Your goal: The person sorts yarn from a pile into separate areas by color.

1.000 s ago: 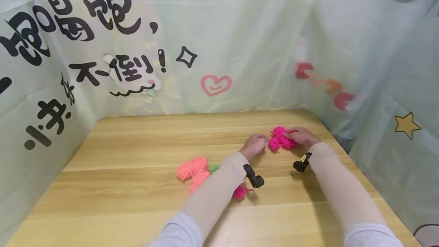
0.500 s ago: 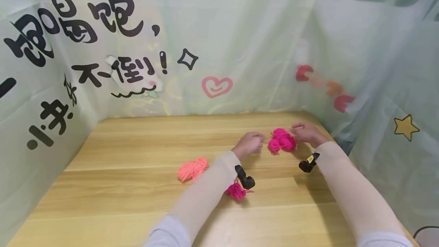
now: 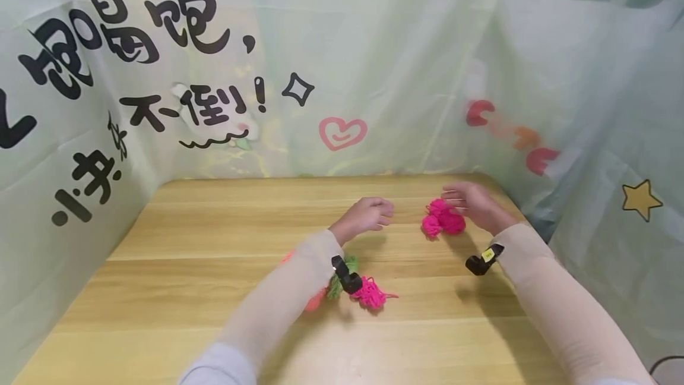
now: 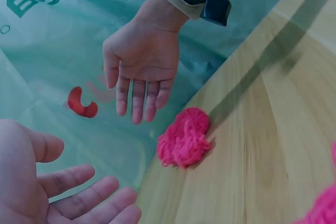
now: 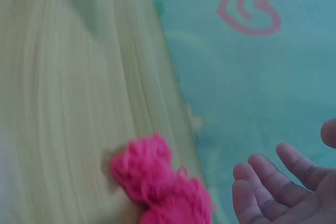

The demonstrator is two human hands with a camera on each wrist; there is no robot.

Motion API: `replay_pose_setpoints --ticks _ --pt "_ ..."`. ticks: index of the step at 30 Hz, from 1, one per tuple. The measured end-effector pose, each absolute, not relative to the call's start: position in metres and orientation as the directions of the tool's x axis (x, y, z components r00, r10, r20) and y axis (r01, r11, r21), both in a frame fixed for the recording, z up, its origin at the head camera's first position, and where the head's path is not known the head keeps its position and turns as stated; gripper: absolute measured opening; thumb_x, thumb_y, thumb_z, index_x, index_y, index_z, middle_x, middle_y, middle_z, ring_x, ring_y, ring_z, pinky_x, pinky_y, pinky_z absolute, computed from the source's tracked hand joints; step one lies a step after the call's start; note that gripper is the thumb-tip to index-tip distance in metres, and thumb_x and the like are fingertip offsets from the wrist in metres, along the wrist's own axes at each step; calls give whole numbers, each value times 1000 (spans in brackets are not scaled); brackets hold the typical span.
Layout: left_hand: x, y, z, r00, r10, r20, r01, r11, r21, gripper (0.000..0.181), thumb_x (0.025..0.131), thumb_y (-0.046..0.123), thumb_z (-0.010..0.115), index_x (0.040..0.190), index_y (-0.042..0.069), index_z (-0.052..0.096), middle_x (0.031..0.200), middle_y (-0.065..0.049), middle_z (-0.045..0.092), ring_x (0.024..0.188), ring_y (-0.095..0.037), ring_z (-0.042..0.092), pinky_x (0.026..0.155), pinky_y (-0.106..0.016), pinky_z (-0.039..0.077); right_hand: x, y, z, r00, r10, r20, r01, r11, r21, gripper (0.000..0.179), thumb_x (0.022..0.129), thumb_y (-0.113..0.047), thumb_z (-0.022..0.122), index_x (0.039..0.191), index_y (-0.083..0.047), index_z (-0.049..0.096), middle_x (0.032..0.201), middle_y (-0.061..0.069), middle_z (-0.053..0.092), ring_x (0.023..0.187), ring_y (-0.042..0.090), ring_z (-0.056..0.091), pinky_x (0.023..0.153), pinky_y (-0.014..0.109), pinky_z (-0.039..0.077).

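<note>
A cluster of bright pink yarn balls (image 3: 441, 218) lies at the right rear of the table, seen also in both wrist views. My right hand (image 3: 472, 201) hovers just above and beside that cluster, fingers extended, holding nothing. Left of it, my left hand (image 3: 366, 217) is raised over the table with its fingers loosely spread and nothing in them. Beneath the left forearm lie a green yarn bundle (image 3: 335, 286), a loose pink yarn ball (image 3: 371, 294) with a trailing end, and coral yarn (image 3: 316, 300). The forearm hides most of the coral yarn.
The wooden table (image 3: 214, 218) meets a printed cloth curtain (image 3: 406, 76) at the back and along both sides. Black camera mounts (image 3: 347, 276) sit on the wrists, the left one partly over the green yarn in the head view.
My right hand has let go of the pink cluster and lifted off it. My left hand has moved left, away from the cluster, its fingers opening out.
</note>
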State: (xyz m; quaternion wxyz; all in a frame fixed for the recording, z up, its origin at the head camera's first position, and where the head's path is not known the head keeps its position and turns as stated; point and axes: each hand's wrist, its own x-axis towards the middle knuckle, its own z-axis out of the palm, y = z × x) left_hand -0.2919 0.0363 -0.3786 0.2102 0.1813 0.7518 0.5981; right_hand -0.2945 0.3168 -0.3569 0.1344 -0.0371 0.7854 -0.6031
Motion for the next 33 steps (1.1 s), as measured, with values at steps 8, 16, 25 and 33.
replay_pose_setpoints --ticks 8,16,25,33 --pt "-282 -1 -371 -805 581 -116 80 300 950 38 104 29 44 128 3 57 126 -15 60 112 -29 60 94 -37 49 -278 285 -355 -946 -292 -142 77 221 -972 51 105 -23 24 137 17 30 115 11 58 96 10 59 98 37 44" --pt "-263 -37 -369 -802 588 -109 178 410 895 35 103 26 48 127 3 59 128 -17 59 108 -25 61 90 -35 51 -261 254 -362 -912 -376 -163 97 186 -978 40 105 -20 32 126 13 40 105 6 61 90 17 62 72 29 50" --pt "-246 -73 -375 -825 563 -60 322 555 767 30 102 26 49 125 10 61 118 -7 63 108 -23 59 93 -41 48 -244 226 -378 -876 -446 -183 74 250 -965 47 105 -20 34 133 18 35 127 34 48 112 44 54 97 49 45" --pt "-235 -97 -388 -849 527 -31 350 607 714 32 99 25 52 122 6 64 112 -4 65 109 -26 60 95 -45 47 -231 206 -397 -846 -498 -191 51 280 -958 42 100 -13 49 127 17 41 119 32 53 100 40 59 85 41 52"
